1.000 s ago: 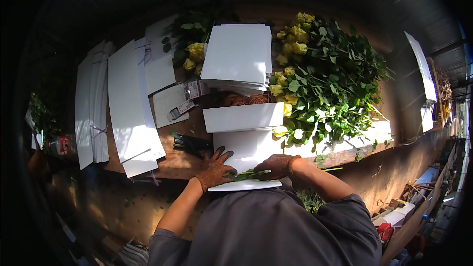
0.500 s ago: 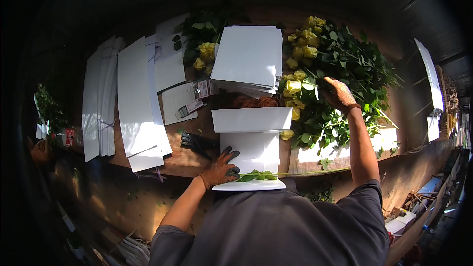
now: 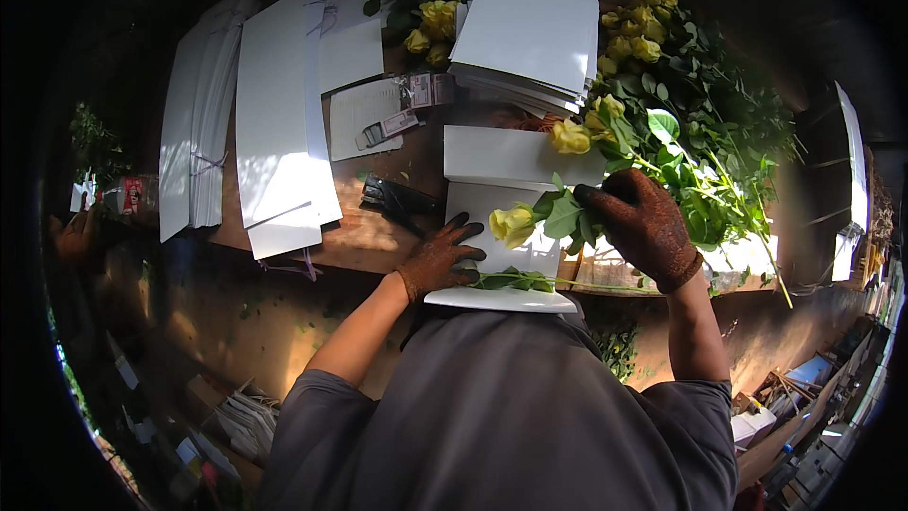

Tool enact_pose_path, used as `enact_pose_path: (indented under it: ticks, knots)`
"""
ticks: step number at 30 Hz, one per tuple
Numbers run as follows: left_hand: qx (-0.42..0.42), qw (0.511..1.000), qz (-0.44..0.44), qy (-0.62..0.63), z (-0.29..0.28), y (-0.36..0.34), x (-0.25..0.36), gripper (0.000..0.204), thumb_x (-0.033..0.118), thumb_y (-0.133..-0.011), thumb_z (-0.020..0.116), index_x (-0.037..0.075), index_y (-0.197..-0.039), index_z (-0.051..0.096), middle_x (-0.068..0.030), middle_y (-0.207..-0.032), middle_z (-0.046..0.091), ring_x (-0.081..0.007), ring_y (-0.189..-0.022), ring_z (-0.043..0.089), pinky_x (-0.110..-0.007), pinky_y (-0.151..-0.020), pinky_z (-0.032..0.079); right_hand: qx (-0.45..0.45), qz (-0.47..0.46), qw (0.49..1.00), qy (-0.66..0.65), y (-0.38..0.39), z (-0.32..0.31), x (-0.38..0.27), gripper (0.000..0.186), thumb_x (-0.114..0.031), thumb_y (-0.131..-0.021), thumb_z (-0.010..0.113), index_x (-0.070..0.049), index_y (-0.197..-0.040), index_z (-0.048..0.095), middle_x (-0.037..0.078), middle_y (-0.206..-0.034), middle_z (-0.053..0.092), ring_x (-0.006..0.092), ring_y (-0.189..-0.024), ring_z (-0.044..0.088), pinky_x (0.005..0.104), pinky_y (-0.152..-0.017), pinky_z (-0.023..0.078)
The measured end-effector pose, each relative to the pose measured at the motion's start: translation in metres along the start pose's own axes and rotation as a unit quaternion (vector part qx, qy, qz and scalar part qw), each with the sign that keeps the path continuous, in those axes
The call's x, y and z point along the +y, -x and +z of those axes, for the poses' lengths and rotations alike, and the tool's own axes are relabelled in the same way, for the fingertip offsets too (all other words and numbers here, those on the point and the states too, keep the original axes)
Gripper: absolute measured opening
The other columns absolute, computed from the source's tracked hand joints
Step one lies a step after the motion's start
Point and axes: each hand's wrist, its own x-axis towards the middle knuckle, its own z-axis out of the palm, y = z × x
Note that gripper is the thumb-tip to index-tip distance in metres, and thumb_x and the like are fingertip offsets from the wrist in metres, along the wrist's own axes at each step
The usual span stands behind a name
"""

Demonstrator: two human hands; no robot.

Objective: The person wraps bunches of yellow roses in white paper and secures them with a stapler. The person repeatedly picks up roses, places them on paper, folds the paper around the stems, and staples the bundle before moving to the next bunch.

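My right hand (image 3: 641, 224), in a dirty brown glove, grips the leafy stem of a yellow rose (image 3: 512, 224) and holds it over a white sheet (image 3: 492, 298) at the table's near edge. My left hand (image 3: 438, 258), gloved the same way, presses flat on that sheet, fingers spread, beside a rose stem with leaves (image 3: 515, 279) lying across it. A big heap of yellow roses (image 3: 695, 123) lies to the right.
Stacks of white card sheets (image 3: 274, 123) lie at the left and a thicker stack (image 3: 530, 33) at the back. A black stapler-like tool (image 3: 402, 202) sits on the wooden table (image 3: 355, 237). More yellow roses (image 3: 430, 28) are at the back. Boxes and clutter lie on the floor.
My right hand reached into the rose heap at the right and has come back toward the sheet holding a yellow rose. My left hand stayed on the sheet.
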Motion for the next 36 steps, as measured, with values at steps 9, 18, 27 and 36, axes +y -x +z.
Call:
enact_pose_path:
  ticks: [9, 18, 27, 36]
  knots:
    - [0.085, 0.99, -0.041, 0.103, -0.004, 0.004, 0.01, 0.105, 0.026, -0.067, 0.087, 0.007, -0.152, 0.029, -0.0215, -0.152, 0.034, -0.0402, -0.142, 0.031, -0.046, -0.116, 0.032, -0.217, 0.019, 0.97, -0.112, 0.04, 0.159, -0.01, 0.033, -0.019, -0.085, 0.061, -0.018, -0.119, 0.063, 0.017, -0.093, 0.064, 0.0393, -0.076, 0.067, 0.0498, -0.068, 0.053]
    - [0.028, 0.999, 0.001, -0.026, -0.004, 0.001, 0.005, 0.063, 0.033, -0.071, 0.083, 0.024, -0.129, 0.061, -0.0149, -0.147, 0.041, -0.0359, -0.143, 0.031, -0.048, -0.113, 0.036, -0.315, -0.057, 0.943, -0.089, 0.042, 0.17, -0.014, 0.033, -0.024, -0.084, 0.063, -0.011, -0.114, 0.064, 0.017, -0.09, 0.064, 0.0393, -0.076, 0.065, 0.0485, -0.069, 0.054]
    - [-0.01, 0.997, 0.006, -0.075, -0.02, -0.003, 0.017, 0.05, 0.039, -0.077, 0.078, 0.024, -0.124, 0.066, -0.0144, -0.147, 0.041, -0.0363, -0.143, 0.031, -0.048, -0.112, 0.038, -0.35, 0.157, 0.922, 0.041, 0.04, 0.13, 0.029, 0.032, -0.019, -0.086, 0.06, -0.014, -0.118, 0.062, 0.02, -0.097, 0.067, 0.0383, -0.086, 0.067, 0.0499, -0.071, 0.052]
    - [0.069, 0.997, -0.03, -0.01, 0.004, -0.004, 0.011, 0.049, 0.033, -0.084, 0.074, 0.01, -0.126, 0.064, -0.0235, -0.142, 0.042, -0.043, -0.132, 0.037, -0.049, -0.112, 0.033, -0.2, 0.092, 0.963, -0.158, 0.028, 0.121, -0.006, 0.028, -0.011, -0.085, 0.059, -0.014, -0.111, 0.068, 0.019, -0.092, 0.065, 0.0395, -0.082, 0.067, 0.0481, -0.071, 0.054]
